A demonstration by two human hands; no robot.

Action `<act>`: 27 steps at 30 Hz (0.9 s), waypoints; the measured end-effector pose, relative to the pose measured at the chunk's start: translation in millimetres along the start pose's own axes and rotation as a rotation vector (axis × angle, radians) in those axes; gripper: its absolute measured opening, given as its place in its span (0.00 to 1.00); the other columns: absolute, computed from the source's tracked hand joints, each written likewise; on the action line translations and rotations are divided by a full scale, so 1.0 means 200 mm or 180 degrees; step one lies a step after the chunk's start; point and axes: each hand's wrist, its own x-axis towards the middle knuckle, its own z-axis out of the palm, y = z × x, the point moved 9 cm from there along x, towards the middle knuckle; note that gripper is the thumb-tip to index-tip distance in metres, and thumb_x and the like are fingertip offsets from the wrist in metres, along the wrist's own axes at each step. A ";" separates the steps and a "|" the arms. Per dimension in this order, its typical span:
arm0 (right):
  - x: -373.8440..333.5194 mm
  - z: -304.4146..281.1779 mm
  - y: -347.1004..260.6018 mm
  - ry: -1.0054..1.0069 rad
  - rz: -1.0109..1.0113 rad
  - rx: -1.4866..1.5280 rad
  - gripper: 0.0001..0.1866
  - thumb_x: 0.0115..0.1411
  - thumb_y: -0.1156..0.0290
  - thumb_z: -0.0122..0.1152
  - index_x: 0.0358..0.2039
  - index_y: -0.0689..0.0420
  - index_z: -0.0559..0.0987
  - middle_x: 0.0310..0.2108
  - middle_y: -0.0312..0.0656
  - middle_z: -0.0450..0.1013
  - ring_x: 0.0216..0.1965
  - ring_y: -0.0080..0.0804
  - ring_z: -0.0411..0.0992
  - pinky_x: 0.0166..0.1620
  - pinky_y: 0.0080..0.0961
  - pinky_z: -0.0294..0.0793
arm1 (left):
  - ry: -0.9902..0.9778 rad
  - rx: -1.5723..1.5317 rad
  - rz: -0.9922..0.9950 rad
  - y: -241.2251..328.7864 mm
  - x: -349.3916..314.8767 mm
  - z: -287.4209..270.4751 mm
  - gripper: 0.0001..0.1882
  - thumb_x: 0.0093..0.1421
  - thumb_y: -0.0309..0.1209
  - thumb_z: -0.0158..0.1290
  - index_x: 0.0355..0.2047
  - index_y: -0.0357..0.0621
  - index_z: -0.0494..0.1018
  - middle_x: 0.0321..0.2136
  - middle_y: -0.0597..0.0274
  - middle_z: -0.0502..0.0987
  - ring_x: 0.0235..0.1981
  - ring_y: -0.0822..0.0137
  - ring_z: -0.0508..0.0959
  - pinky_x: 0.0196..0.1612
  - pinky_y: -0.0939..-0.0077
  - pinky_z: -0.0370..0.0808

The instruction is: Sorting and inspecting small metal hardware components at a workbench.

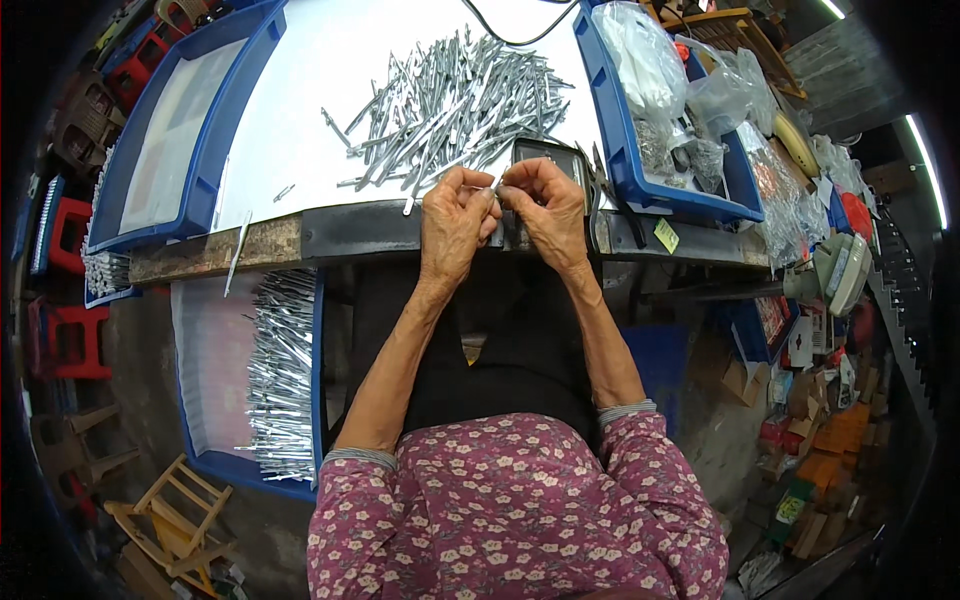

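At the table's front edge, my left hand [458, 222] and my right hand [550, 210] meet with fingertips pinched together. Something small and shiny shows between them, too small to name. Just beyond lies a large heap of thin metal strips [460, 100] on the white tabletop [290, 110]. One strip pokes out by my left hand. A small dark tray [553, 152] sits right behind my right hand, partly hidden by it. To its right rest tools with long black handles [622, 205], looking like pliers.
A blue bin [205, 150] with a pale lining stands at the left, and another blue bin [620, 150] with plastic bags [640, 55] at the right. Below the table, a blue-edged crate [210, 400] holds many metal strips [280, 390]. A yellow tag [666, 235] is on the table edge.
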 end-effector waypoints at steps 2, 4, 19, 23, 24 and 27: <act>0.00 0.00 0.00 -0.0021 -0.0003 -0.0010 0.06 0.50 0.78 0.59 0.30 0.62 0.73 0.24 0.33 0.70 0.25 0.15 0.68 0.28 0.11 0.68 | 0.0005 -0.0003 0.0017 0.01 0.00 0.00 0.04 0.56 0.21 0.44 0.32 0.32 0.65 0.17 0.64 0.69 0.12 0.83 0.62 0.12 0.90 0.56; 0.00 0.00 0.00 -0.0003 -0.0012 0.0014 0.06 0.50 0.78 0.59 0.30 0.62 0.73 0.24 0.33 0.70 0.25 0.15 0.68 0.28 0.11 0.68 | 0.0018 0.0016 0.0031 0.00 0.00 0.00 0.04 0.56 0.21 0.44 0.32 0.32 0.65 0.17 0.64 0.69 0.12 0.83 0.62 0.13 0.90 0.56; 0.00 -0.01 -0.05 0.0023 -0.0321 0.0068 0.06 0.50 0.79 0.59 0.29 0.61 0.73 0.24 0.34 0.71 0.25 0.15 0.69 0.29 0.11 0.68 | -0.0224 -0.0590 -0.0161 0.00 -0.01 0.00 0.04 0.55 0.21 0.45 0.33 0.35 0.65 0.17 0.64 0.69 0.12 0.84 0.60 0.12 0.92 0.53; 0.01 -0.02 -0.02 -0.0225 0.0164 0.1141 0.11 0.48 0.80 0.61 0.32 0.61 0.70 0.24 0.36 0.71 0.26 0.17 0.70 0.30 0.11 0.69 | -0.0468 -0.0974 -0.0437 0.03 -0.04 0.02 0.05 0.55 0.22 0.46 0.33 0.36 0.65 0.17 0.64 0.69 0.11 0.84 0.59 0.11 0.93 0.52; 0.01 -0.03 -0.03 -0.0224 0.0163 0.1140 0.11 0.48 0.80 0.61 0.32 0.61 0.70 0.24 0.36 0.71 0.26 0.17 0.70 0.30 0.11 0.69 | -0.0542 -0.1036 -0.0527 0.02 -0.04 0.03 0.05 0.55 0.22 0.47 0.33 0.36 0.65 0.18 0.64 0.69 0.11 0.84 0.59 0.11 0.93 0.51; 0.03 0.00 -0.02 -0.0503 0.0289 0.1659 0.15 0.47 0.80 0.61 0.35 0.61 0.68 0.25 0.37 0.71 0.27 0.18 0.70 0.31 0.12 0.71 | -0.0567 -0.1044 -0.0527 0.02 -0.05 0.04 0.05 0.56 0.22 0.47 0.33 0.36 0.65 0.18 0.64 0.69 0.11 0.84 0.59 0.11 0.93 0.50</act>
